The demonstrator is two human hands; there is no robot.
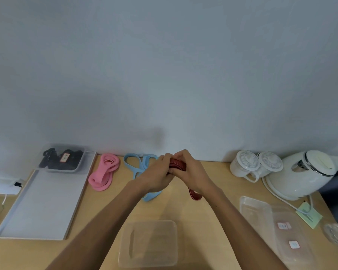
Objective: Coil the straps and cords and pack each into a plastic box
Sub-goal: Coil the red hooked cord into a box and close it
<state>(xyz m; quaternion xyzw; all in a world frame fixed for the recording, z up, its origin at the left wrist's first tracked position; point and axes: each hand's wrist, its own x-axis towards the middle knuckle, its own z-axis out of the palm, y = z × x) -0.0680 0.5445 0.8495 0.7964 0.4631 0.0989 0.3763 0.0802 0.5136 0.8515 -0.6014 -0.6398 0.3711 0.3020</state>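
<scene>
Keep left hand [160, 172] and right hand [187, 168] closed on red strap [177, 164] at frame centre. Wind dangling tail tightly; then place in box [147, 244], bottom centre.

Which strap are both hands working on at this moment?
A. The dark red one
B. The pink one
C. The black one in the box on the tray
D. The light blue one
A. The left hand and right hand are closed together on the dark red strap, whose tail hangs below the right wrist; the pink strap and blue strap lie untouched on the table.
</scene>
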